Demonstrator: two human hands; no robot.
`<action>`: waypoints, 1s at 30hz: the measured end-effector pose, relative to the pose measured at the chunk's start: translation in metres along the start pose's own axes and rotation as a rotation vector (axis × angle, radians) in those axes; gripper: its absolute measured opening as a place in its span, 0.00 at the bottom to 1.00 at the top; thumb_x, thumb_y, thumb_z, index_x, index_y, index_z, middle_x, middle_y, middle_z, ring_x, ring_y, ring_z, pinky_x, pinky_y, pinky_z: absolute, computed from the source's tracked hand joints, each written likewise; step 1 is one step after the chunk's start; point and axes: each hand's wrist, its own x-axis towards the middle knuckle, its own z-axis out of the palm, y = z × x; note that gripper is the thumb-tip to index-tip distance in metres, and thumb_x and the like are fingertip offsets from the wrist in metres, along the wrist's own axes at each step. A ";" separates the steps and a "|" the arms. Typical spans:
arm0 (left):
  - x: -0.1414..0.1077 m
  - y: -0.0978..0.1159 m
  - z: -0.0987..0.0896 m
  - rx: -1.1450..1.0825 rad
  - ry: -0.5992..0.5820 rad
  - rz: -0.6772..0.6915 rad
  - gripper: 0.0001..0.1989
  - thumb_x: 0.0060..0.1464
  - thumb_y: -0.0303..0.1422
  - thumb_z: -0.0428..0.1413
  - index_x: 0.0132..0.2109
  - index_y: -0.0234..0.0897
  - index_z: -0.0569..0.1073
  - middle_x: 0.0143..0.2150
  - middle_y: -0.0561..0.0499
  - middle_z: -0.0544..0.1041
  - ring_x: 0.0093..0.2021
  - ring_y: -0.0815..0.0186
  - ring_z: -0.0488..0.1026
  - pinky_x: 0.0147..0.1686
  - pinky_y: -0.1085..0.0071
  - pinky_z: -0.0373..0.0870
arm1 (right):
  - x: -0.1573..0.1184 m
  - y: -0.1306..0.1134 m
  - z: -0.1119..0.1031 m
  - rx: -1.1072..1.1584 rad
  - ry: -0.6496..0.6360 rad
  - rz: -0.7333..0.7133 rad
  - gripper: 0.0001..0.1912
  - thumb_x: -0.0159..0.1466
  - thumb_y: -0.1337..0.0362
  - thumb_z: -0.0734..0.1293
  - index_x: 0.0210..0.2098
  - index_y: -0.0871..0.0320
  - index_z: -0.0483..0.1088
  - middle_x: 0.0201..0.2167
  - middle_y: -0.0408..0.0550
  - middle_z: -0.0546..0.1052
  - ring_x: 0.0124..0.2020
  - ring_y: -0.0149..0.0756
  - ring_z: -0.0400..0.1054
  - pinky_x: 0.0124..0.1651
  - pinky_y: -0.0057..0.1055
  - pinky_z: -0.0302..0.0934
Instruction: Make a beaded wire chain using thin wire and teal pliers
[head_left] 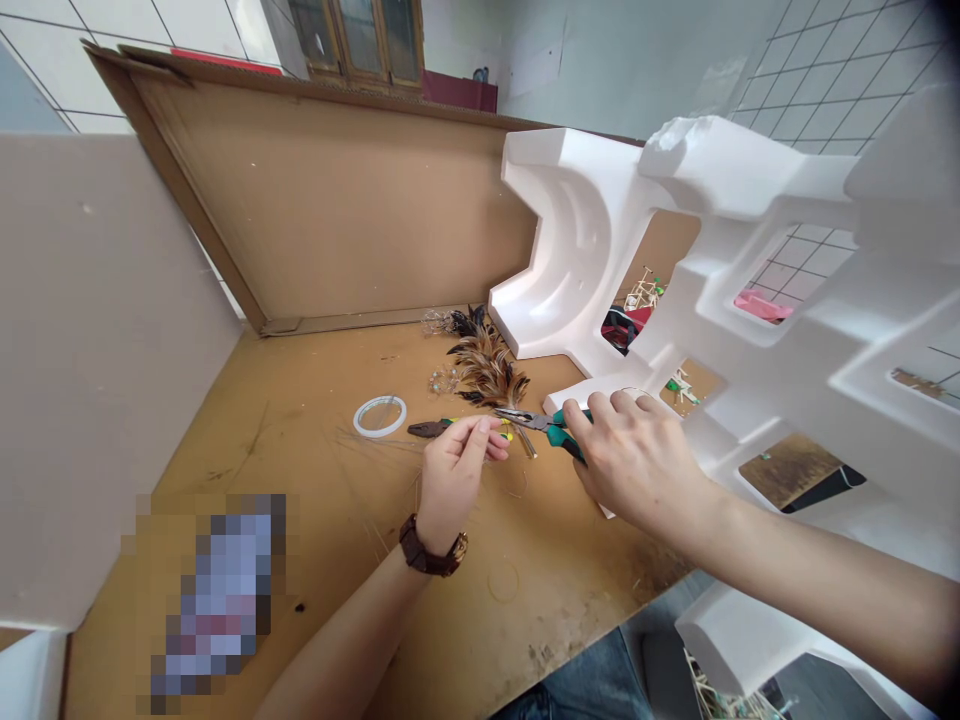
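Nearest, the right hand (637, 465) was wrapped round the green-handled pliers (541, 424), their grey jaws meeting the left hand (454, 470), whose fingertips pinched something (too thin to make out) just beside the brown feathers (487, 368) on the wooden tabletop (315, 520).

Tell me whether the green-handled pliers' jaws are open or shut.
Shut, it seems: the pliers in the right hand show their tips together; any wire between them is too small to tell.
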 end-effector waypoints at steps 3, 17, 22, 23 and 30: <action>-0.001 -0.001 0.001 -0.002 0.009 -0.003 0.13 0.53 0.39 0.52 0.36 0.32 0.74 0.28 0.49 0.76 0.26 0.68 0.73 0.31 0.71 0.71 | 0.000 0.000 0.001 -0.018 0.008 -0.003 0.10 0.59 0.68 0.56 0.39 0.60 0.65 0.29 0.54 0.69 0.30 0.42 0.60 0.31 0.35 0.41; -0.001 -0.010 0.003 -0.018 0.015 0.008 0.13 0.53 0.39 0.52 0.36 0.33 0.74 0.28 0.48 0.76 0.27 0.68 0.73 0.31 0.71 0.70 | 0.004 0.004 0.012 0.018 -0.019 -0.032 0.11 0.60 0.67 0.58 0.42 0.60 0.65 0.29 0.53 0.69 0.29 0.40 0.60 0.30 0.34 0.42; 0.004 -0.010 0.000 -0.064 0.024 -0.038 0.13 0.53 0.38 0.52 0.37 0.33 0.74 0.28 0.50 0.76 0.26 0.70 0.73 0.30 0.73 0.71 | 0.004 0.006 0.008 -0.001 0.006 0.021 0.08 0.57 0.68 0.59 0.37 0.59 0.64 0.30 0.52 0.68 0.32 0.42 0.59 0.29 0.34 0.41; 0.004 -0.010 0.000 -0.076 0.024 -0.043 0.13 0.53 0.38 0.52 0.37 0.33 0.74 0.28 0.50 0.76 0.25 0.70 0.73 0.30 0.73 0.71 | 0.003 0.006 0.007 0.001 0.006 0.021 0.08 0.57 0.68 0.60 0.37 0.59 0.64 0.30 0.52 0.68 0.32 0.42 0.58 0.29 0.34 0.41; 0.004 -0.010 -0.001 -0.111 0.021 -0.042 0.12 0.54 0.37 0.52 0.36 0.33 0.73 0.27 0.50 0.76 0.25 0.71 0.73 0.29 0.74 0.71 | 0.001 0.006 0.007 0.015 0.012 -0.001 0.10 0.58 0.67 0.58 0.40 0.59 0.64 0.30 0.53 0.68 0.31 0.42 0.59 0.30 0.34 0.41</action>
